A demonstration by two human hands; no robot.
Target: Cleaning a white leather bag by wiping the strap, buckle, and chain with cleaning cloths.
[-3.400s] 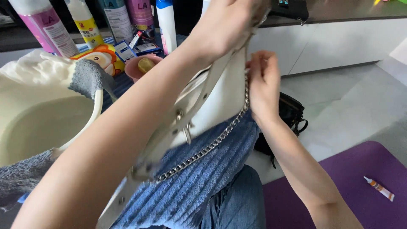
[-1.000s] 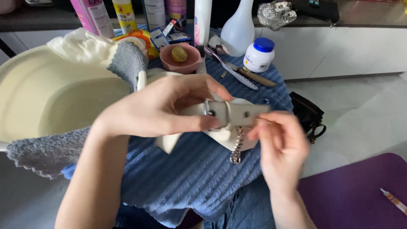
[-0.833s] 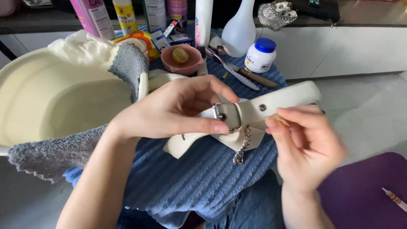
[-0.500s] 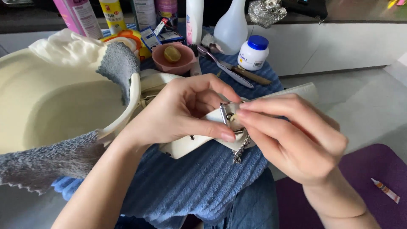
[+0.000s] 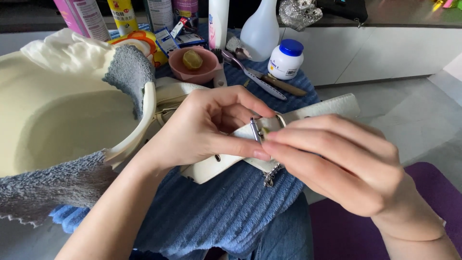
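Now, left hand [image 5: 202, 127]: pinching white strap [image 5: 317, 108] at metal buckle [image 5: 255, 129]
Right hand [image 5: 337, 163]: fingertips pressed together at buckle
Beneath: blue towel [image 5: 226, 207]

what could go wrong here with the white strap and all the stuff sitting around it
The right hand covers the silver buckle on the white strap, so its fingertips work partly unseen and might slip or get pinched. The left hand pinches the strap only between thumb and fingers; a tug may pull it free. The strap's loose end points toward the blue-capped jar and the pink bowl, so a swing might knock them.
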